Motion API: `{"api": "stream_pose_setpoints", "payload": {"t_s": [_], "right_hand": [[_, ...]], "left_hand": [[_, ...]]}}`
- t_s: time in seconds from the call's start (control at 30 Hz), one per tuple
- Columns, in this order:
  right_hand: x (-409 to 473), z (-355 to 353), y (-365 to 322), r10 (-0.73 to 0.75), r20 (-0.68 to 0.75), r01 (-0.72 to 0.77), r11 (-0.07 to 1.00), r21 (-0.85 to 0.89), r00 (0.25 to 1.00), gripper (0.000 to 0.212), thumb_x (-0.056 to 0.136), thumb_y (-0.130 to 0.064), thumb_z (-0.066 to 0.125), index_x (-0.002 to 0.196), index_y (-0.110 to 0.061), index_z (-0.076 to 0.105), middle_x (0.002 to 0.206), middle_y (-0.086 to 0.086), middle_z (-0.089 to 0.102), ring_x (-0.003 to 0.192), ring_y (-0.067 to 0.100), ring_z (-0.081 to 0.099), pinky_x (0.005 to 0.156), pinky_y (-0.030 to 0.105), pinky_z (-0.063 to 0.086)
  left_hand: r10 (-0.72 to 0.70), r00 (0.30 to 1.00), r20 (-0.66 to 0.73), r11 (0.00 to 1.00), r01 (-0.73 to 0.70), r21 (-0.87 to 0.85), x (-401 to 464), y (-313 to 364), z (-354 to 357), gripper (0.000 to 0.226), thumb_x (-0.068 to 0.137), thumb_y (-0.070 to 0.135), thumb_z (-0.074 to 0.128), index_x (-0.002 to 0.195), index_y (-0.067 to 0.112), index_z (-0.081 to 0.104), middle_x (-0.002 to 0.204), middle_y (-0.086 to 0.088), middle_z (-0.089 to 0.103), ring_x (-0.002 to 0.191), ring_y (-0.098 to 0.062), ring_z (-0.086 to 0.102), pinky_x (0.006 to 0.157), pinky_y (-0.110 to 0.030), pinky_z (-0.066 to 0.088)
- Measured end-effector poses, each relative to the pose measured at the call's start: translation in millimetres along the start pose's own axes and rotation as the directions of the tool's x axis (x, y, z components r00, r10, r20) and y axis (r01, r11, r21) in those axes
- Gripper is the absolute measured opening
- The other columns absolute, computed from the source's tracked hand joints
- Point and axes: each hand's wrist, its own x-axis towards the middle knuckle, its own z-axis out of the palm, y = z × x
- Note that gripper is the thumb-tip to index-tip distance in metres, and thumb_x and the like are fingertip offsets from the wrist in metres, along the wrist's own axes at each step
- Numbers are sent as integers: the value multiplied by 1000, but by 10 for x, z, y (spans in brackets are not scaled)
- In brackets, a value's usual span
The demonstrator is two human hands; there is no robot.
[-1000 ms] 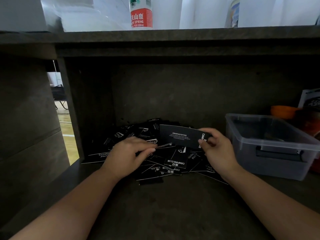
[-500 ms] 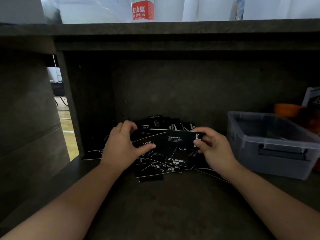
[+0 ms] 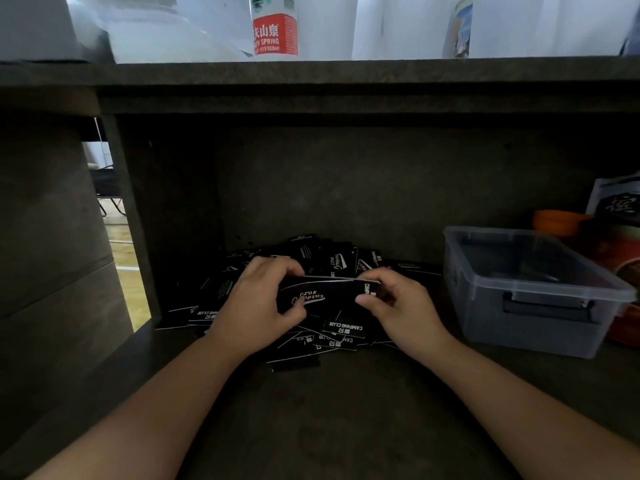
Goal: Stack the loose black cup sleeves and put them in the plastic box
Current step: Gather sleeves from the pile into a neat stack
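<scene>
Left hand [image 3: 258, 303] now grips the left end of a small held stack of black cup sleeves [image 3: 323, 295], thumb on the near face, fingers curled over the far edge. Half a second back it was spread over the loose sleeve pile [image 3: 311, 268] picking one up; a second back it was pinching a sleeve low on the pile. So one more sleeve has been brought onto the stack, and white edges along its top show at least two layers.

The held stack sits just above the middle of the pile, long side left to right, "Camping Club" script facing the camera. Earlier the front face read "DRINK&COFFEE", so a different sleeve is now in front.

Right hand [image 3: 398, 306] pinches the right end of the stack, thumb near, fingers behind. That grip looks unchanged across all three frames.

Both hands have closed in toward each other, squaring the stack.

Plastic box [image 3: 533, 327] stands on the shelf [image 3: 346, 410] right of the pile, well apart from the hands, lid off; it looks to hold some dark things already, hard to tell what. An orange container [image 3: 557, 221] and printed packaging sit behind it. A water bottle [image 3: 275, 29] stands on the counter [image 3: 346, 69] above.

Judgement: early in the task. Most sleeves still lie loose, nothing is heading to the box yet.
</scene>
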Motion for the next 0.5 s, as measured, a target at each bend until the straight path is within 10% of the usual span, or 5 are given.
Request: {"api": "stream_pose_setpoints", "payload": {"t_s": [0.23, 0.5], "right_hand": [[-18, 9, -56, -143, -23, 141, 986, -87, 989, 16, 97, -16, 55, 106, -27, 62, 93, -16, 66, 88, -1, 64, 71, 16, 51], [1, 7, 72, -49, 57, 57, 987, -148, 997, 19, 97, -16, 55, 101, -35, 58, 91, -19, 64, 84, -10, 59, 70, 8, 44]], "left_hand": [[51, 982, -180, 995, -36, 88, -16, 134, 30, 38, 73, 53, 68, 88, 20, 60, 80, 11, 54, 74, -9, 55, 64, -26, 50], [-77, 980, 186, 979, 109, -169, -78, 119, 102, 70, 88, 64, 29, 144, 23, 28, 140, 6, 40, 128, -3, 36, 108, -34, 37]]}}
